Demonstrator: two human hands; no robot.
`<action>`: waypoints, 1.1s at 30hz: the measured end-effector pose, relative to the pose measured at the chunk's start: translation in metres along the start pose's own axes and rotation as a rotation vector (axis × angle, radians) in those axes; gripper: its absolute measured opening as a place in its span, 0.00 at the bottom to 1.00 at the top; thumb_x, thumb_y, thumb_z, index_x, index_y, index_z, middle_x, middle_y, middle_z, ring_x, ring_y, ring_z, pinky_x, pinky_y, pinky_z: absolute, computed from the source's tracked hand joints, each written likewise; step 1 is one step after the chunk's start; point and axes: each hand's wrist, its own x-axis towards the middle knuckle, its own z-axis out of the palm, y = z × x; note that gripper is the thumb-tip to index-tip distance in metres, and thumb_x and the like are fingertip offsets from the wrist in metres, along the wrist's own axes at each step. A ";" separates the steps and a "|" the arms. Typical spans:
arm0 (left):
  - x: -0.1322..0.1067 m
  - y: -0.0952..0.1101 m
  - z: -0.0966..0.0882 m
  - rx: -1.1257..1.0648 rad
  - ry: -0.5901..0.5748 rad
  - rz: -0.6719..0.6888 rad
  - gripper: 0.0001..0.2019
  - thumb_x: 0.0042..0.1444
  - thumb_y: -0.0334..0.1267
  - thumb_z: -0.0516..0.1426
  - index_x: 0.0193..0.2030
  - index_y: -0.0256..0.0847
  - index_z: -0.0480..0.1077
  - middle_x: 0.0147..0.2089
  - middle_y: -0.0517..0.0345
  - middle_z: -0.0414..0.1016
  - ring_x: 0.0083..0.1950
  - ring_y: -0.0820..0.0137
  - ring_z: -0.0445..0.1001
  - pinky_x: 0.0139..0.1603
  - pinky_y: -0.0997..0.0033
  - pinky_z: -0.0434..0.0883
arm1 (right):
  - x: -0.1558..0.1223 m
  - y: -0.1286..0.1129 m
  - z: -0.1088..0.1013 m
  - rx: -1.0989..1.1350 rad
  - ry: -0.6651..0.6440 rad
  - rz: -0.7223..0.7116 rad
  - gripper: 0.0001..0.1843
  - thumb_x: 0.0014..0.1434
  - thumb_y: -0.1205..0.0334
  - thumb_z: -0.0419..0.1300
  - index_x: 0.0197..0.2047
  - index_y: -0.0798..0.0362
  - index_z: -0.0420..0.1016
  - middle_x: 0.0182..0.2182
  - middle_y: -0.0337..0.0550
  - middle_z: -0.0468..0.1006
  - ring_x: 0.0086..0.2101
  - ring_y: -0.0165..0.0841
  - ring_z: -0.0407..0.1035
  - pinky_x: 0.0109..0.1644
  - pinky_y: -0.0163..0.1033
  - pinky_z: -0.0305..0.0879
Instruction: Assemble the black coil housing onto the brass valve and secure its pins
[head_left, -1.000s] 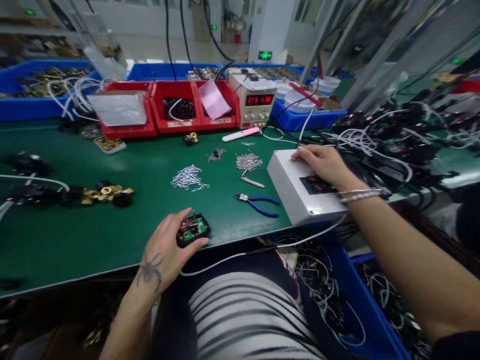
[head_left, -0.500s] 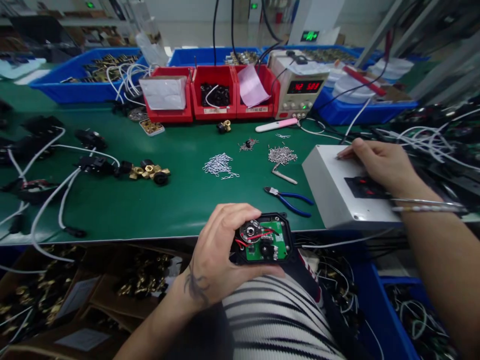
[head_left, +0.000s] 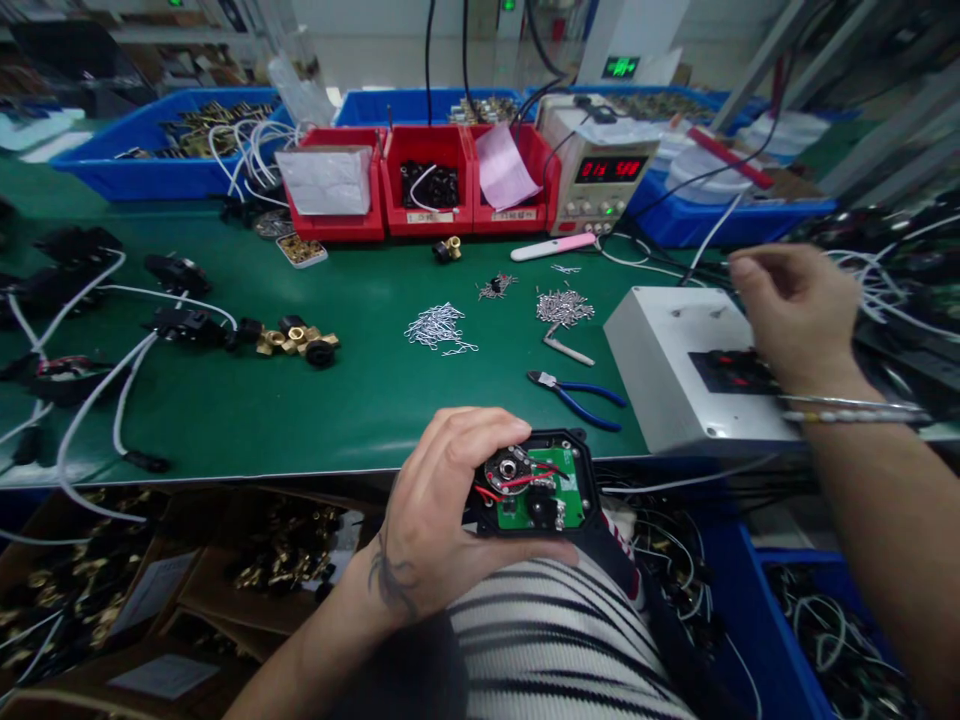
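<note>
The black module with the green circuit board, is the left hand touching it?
Touching. The head view shows the left hand wrapped round the black module, with fingers over its left edge and the thumb along its near side.

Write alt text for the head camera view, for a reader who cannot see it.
The left hand grips an open black housing with a green circuit board in front of a green workbench, while the right hand hovers over a white box. Beyond lie blue-handled cutters, piles of metal pins and red bins.
</note>
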 end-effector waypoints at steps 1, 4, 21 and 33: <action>0.000 0.000 0.000 -0.001 -0.004 0.002 0.30 0.49 0.46 0.69 0.55 0.39 0.64 0.48 0.49 0.76 0.52 0.65 0.74 0.54 0.63 0.73 | -0.002 -0.002 -0.003 0.014 0.137 -0.078 0.16 0.62 0.62 0.61 0.47 0.66 0.79 0.46 0.62 0.79 0.46 0.35 0.73 0.48 0.43 0.62; 0.001 0.002 -0.002 -0.007 -0.022 0.007 0.32 0.48 0.47 0.70 0.55 0.37 0.64 0.49 0.49 0.75 0.53 0.66 0.73 0.57 0.67 0.71 | -0.028 -0.026 -0.015 0.344 0.234 -0.219 0.19 0.64 0.54 0.59 0.48 0.63 0.78 0.40 0.58 0.79 0.35 0.30 0.72 0.39 0.41 0.64; 0.010 -0.070 0.052 0.229 0.025 -0.478 0.14 0.64 0.46 0.56 0.48 0.38 0.69 0.45 0.52 0.77 0.48 0.66 0.76 0.52 0.67 0.74 | -0.167 -0.077 0.048 0.770 -0.688 0.363 0.40 0.43 0.40 0.71 0.56 0.50 0.72 0.45 0.50 0.80 0.41 0.37 0.78 0.47 0.37 0.77; 0.007 -0.148 -0.067 0.665 0.195 -0.820 0.09 0.55 0.30 0.60 0.44 0.36 0.70 0.50 0.40 0.65 0.56 0.47 0.68 0.56 0.44 0.67 | -0.186 -0.096 0.026 0.754 -0.534 0.334 0.25 0.48 0.42 0.68 0.42 0.51 0.76 0.34 0.45 0.79 0.33 0.33 0.73 0.39 0.36 0.75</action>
